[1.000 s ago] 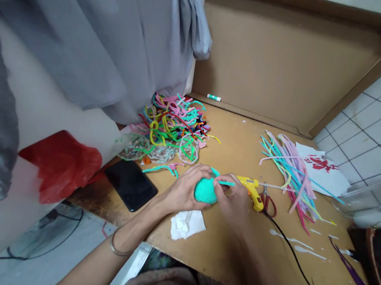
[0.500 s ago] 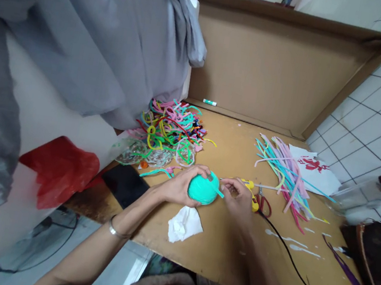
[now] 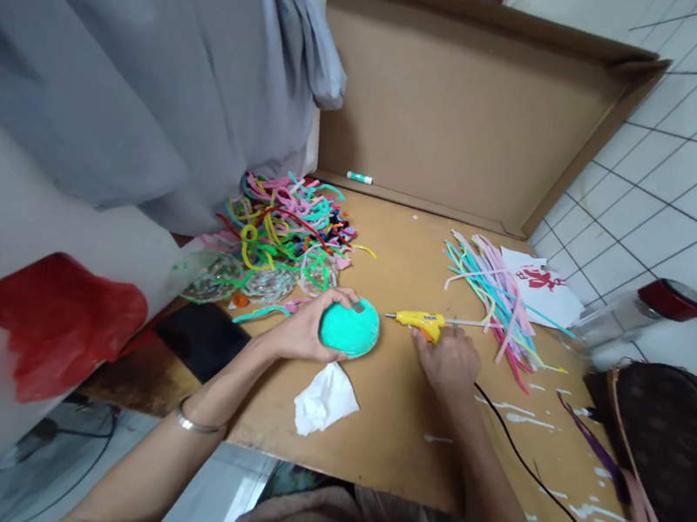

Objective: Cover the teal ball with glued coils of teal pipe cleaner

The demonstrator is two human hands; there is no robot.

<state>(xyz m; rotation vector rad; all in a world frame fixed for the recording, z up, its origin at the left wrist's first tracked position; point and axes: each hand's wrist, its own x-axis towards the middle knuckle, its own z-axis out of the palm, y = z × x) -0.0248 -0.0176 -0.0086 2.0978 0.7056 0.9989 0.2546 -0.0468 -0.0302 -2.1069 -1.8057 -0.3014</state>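
I am holding the turquoise ball (image 3: 350,332) over the middle of the worktop (image 3: 382,443), my left grip (image 3: 313,326) curling its thumb and fingers around the ball's left side. My right grip (image 3: 452,364) is clasping the yellow glue gun (image 3: 422,319), whose nozzle is pointing at the ball without touching. A tissue (image 3: 326,400) is lying just nearer, a phone (image 3: 200,341) is resting by my left wrist, and strips (image 3: 495,286) are lying farther right.

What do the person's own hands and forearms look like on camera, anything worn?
The left hand and right hand are ungloved, the visible forearms sleeveless. A thin silvery bangle circles the left wrist; no band shows on the right.
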